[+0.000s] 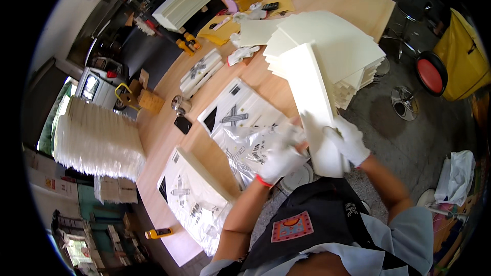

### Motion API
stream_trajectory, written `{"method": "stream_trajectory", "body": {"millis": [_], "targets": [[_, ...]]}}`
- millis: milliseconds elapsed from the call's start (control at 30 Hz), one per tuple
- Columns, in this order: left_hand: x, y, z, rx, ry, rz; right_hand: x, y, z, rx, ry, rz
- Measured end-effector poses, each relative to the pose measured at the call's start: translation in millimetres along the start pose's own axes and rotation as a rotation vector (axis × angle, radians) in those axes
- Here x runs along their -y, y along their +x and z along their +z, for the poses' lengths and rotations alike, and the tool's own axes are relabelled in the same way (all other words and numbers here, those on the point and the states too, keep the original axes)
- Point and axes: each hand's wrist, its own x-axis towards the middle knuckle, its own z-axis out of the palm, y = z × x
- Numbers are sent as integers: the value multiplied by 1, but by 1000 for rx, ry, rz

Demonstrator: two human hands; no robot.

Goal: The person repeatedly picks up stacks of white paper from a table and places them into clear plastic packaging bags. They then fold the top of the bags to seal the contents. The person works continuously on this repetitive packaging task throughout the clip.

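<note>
White gloves cover both of my hands. In my right hand (pixel 347 140) is a narrow stack of white foam-like sheets (pixel 308 87), tilted upward, its lower end close to my apron; the fingers wrap round its right edge. My left hand (pixel 282 156) is smeared by motion beside the left edge of that stack, above printed clear plastic bags (pixel 240 145). Whether it touches the stack or a bag, I cannot tell. A large fanned pile of white sheets (pixel 327 41) lies just beyond the held stack.
More printed bags (pixel 186 194) lie at the table's (pixel 169 245) near left. A metal canister (pixel 180 104) and a black phone (pixel 182 124) sit behind them. A tall stack of wrapped sheets (pixel 97 138) stands at left. A red-seated stool (pixel 430 73) is at right.
</note>
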Motion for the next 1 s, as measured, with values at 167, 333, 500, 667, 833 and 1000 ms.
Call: {"method": "stream_trajectory", "body": {"millis": [167,333,500,667,833,1000], "targets": [[-35,-25,-96,-205,-456,64,15,-2,-29,208,-516,-482],[-53,-51,-56,209,542,324,36,16,9,506,-732,-681],[-9,-117,-10,-204,203,-34,13,48,23,807,155,33],[25,-92,-14,-339,444,399,-28,55,97,634,230,25],[-38,-39,23,-219,518,522,22,54,152,310,-347,-462],[12,-45,-7,-350,434,180,33,7,130,243,-464,-627]]}}
